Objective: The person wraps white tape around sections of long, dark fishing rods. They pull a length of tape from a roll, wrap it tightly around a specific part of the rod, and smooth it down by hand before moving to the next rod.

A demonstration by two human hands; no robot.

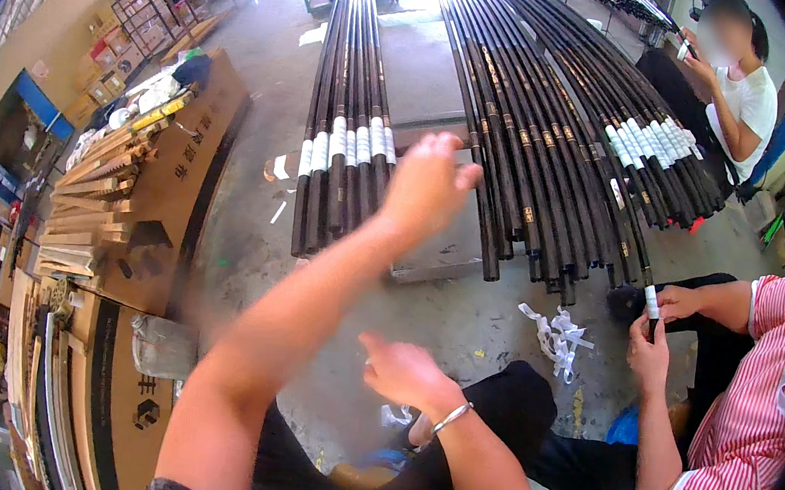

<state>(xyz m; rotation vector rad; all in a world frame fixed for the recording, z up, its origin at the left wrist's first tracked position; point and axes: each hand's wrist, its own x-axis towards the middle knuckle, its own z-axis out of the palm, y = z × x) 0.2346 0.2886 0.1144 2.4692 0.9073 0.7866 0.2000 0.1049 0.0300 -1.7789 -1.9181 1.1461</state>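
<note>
My left hand [427,189] is raised in front of the poles, its thumb standing apart from loosely bent fingers; nothing shows in it. Just beyond it lies a group of black poles [356,64], several with white wrapping [338,137] near their close ends. My right hand [406,374], with a silver bangle [453,418] on the wrist, hovers above my lap. Its index finger stretches leftward, with nothing visible in the hand. A larger group of black poles with gold markings [531,154] spreads to the right of my left hand.
At right, a person in a striped shirt [744,416] holds a white-wrapped pole end [652,301]. Farther back sits a person in white [747,107]. White strips [557,342] litter the floor. At left stand cardboard boxes [202,158] with wooden pieces [88,208] on top.
</note>
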